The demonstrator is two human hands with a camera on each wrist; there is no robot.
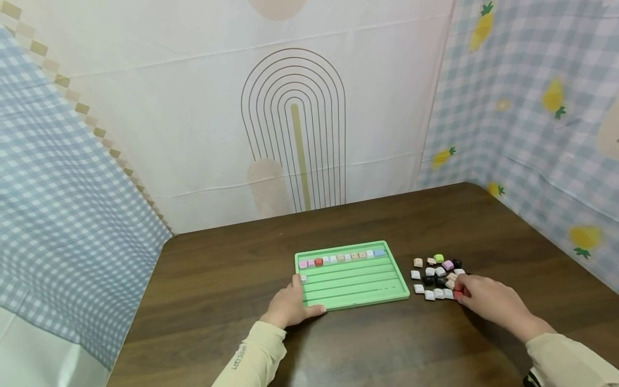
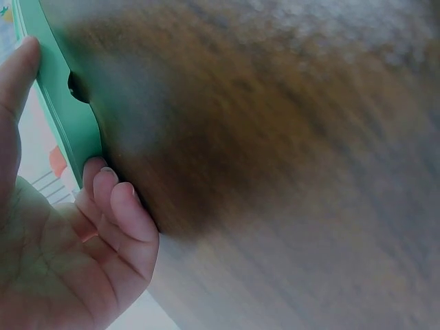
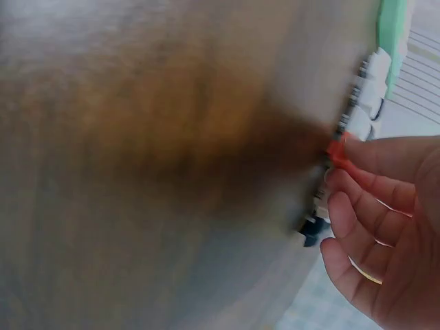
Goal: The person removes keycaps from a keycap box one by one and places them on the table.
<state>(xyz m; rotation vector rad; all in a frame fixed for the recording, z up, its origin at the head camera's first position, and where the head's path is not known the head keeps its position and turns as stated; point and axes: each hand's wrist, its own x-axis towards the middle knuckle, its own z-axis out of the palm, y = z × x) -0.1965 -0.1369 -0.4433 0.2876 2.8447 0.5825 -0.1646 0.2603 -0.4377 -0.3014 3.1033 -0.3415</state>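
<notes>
A shallow green tray point(image 1: 355, 282) with raised lines lies on the table. Along its far side runs a row of pink, red, white, beige and blue keycaps point(image 1: 340, 258), and a single white keycap point(image 1: 303, 279) sits at the left of the line below. My left hand point(image 1: 286, 303) grips the tray's near left corner, thumb along the front edge and fingers at the left side. To the right of the tray, my right hand point(image 1: 495, 302) pinches a red keycap point(image 3: 336, 151) between thumb and index finger, at the near right of the loose pile.
Loose white, black, beige, purple and green keycaps point(image 1: 439, 293) lie in rough rows between the tray and my right hand. The dark wooden table point(image 1: 217, 279) ends at a back wall with a hanging cloth point(image 1: 203, 134); checked cloth hangs on both sides.
</notes>
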